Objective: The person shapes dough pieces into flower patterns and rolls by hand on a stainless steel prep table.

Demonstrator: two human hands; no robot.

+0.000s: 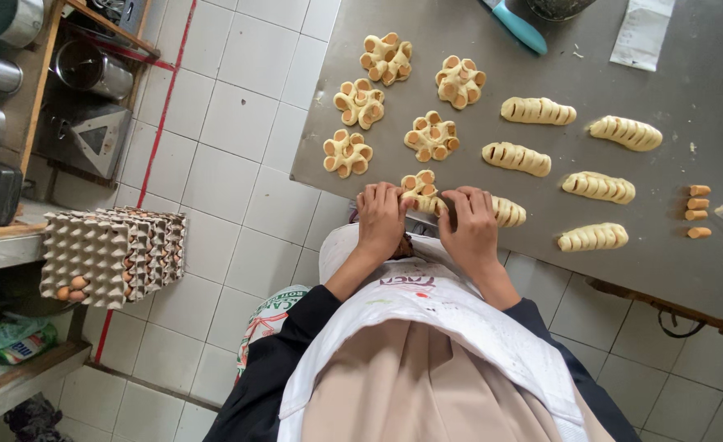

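We see both hands, left [380, 219] and right [469, 223], fingers pinched on dough piece [424, 193] at tabletop [673, 270] edge; flower rolls [360, 103] beyond.

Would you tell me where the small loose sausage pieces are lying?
In the head view, the four sausage pieces lie stacked in a column at the steel table's right side, just right of the slashed dough rolls.

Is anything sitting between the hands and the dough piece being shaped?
Nothing visible does. The left hand and right hand already have their fingers on the dough piece at the metal table's near edge.
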